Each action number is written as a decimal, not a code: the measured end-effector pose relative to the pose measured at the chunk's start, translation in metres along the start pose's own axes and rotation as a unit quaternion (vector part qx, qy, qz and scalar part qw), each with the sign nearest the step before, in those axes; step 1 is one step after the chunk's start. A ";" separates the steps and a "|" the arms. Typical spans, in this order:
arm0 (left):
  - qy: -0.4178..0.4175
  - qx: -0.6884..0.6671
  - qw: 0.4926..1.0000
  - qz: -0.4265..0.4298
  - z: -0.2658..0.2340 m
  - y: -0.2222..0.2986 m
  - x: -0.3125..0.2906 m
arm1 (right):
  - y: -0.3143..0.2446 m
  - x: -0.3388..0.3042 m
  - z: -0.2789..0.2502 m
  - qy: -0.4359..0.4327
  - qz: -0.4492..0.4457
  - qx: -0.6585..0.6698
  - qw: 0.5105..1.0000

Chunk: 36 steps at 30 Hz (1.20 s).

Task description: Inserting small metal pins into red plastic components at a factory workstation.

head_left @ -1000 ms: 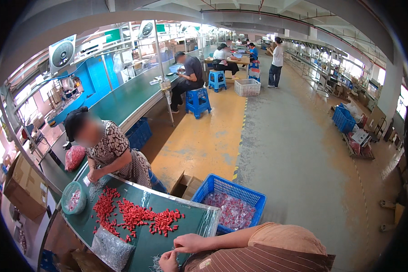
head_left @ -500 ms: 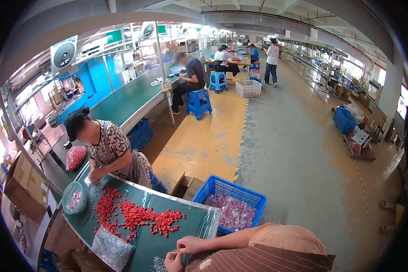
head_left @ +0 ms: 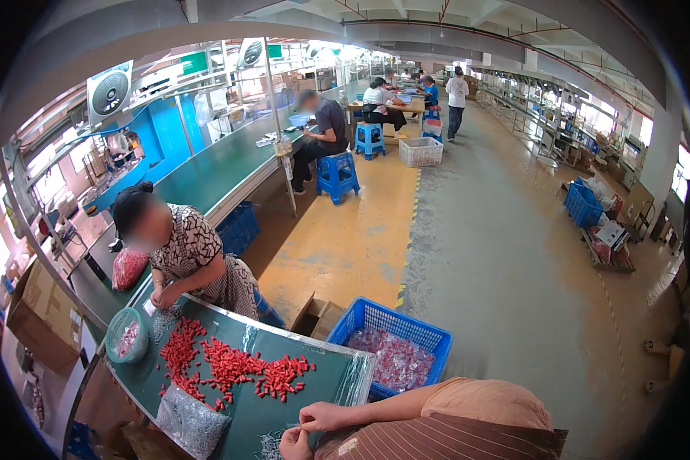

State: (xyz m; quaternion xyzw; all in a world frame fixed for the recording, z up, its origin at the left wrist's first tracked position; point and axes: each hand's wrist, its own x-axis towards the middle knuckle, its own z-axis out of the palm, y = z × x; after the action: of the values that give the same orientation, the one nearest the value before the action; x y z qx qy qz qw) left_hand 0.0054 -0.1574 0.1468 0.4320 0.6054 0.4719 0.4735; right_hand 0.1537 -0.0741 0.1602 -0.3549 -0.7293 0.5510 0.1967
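Note:
My right hand (head_left: 322, 416) reaches in over the table's near corner, its fingertips pinched together. Just below it, my left hand (head_left: 294, 444) is closed too, its fingers meeting those of the right. Whatever small thing lies between them is too small to make out. Beside my left hand is a little pile of thin silvery metal pieces (head_left: 269, 446). Red short cylinders (head_left: 234, 364) lie scattered over the green table (head_left: 318, 383). A clear plastic bag (head_left: 192, 422) of silvery small parts rests at the table's left edge.
A co-worker (head_left: 195, 245) works at the table's far end, beside a green basket (head_left: 127, 336). Against the table's right side stands a blue crate (head_left: 425, 337) with red-and-clear packets. Beyond are a cardboard box (head_left: 314, 316), blue stools (head_left: 336, 176) and a long conveyor (head_left: 207, 165).
My hands stay almost in place, still pinched together. The co-worker's head and hands shift slightly. In the distance, a person in white stands in a different spot in the aisle.

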 end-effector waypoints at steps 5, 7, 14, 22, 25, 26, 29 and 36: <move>-0.014 0.011 1.000 -0.018 -0.002 -0.016 0.006 | 0.005 0.001 0.000 -0.012 -0.001 -0.048 0.999; -0.025 -0.011 0.999 -0.019 -0.003 -0.024 0.008 | 0.000 -0.002 0.000 -0.007 0.005 -0.069 0.998; -0.016 -0.029 0.999 -0.007 0.000 -0.024 0.006 | -0.010 -0.006 -0.001 0.003 0.035 -0.092 0.995; -0.022 -0.029 0.998 -0.049 0.003 -0.006 0.002 | 0.003 0.001 0.000 -0.007 0.061 -0.081 0.995; -0.024 -0.029 0.998 -0.042 0.002 -0.019 0.005 | -0.001 0.000 0.001 -0.009 0.063 -0.090 0.994; -0.023 -0.055 0.997 -0.047 0.001 -0.026 0.006 | -0.004 -0.001 0.001 -0.006 0.059 -0.098 0.993; -0.025 -0.038 0.999 -0.013 0.000 -0.031 0.006 | -0.009 -0.005 0.001 0.021 0.044 -0.109 0.993; -0.008 -0.029 0.999 -0.017 0.005 -0.012 0.001 | -0.009 -0.007 -0.001 0.026 0.051 -0.104 0.993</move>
State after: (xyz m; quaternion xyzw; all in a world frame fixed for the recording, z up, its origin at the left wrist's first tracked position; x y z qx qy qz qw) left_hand 0.0097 -0.1581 0.1341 0.4116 0.5952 0.4777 0.4982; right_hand 0.1566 -0.0800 0.1698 -0.4240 -0.7584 0.4720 0.1494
